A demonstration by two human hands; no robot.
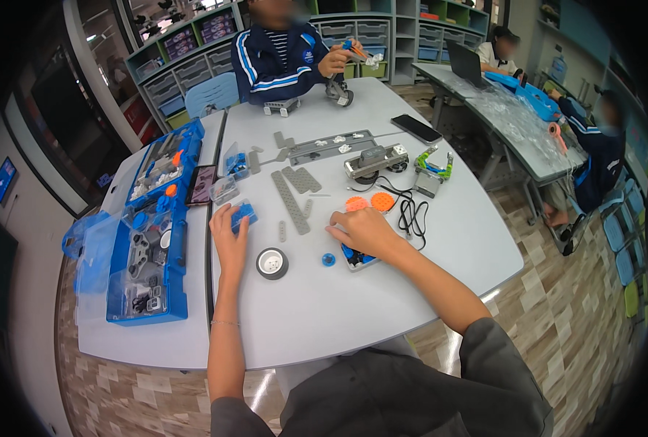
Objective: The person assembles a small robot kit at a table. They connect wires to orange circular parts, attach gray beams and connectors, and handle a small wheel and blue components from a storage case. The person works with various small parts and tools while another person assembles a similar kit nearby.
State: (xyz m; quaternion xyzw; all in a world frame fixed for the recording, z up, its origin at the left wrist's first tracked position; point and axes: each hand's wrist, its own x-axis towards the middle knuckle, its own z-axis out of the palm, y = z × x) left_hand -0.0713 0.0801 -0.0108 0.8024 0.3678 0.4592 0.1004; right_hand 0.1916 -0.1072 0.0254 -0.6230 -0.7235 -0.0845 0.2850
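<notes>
My left hand (229, 237) has its thumb and fingers bent round the near left side of a small clear box of blue pieces (245, 213). Over a small grey tray (360, 267) holding blue and black parts, my right hand (367, 231) is closed, thumb and fingertips close together; whatever they pinch is too small to make out. Two orange gears (370, 202) lie just beyond that hand. Between my forearms stand a dark-tyred wheel with a white hub (271, 263) and a small blue round piece (328, 259).
Grey perforated plates (289, 202) lie mid-table. A motor assembly (376, 162), black cable (411, 216), green-and-grey part (433, 172) and phone (415, 129) are at right. An open blue case (182, 280) fills the left. Across the table, a person (276, 62) holds parts.
</notes>
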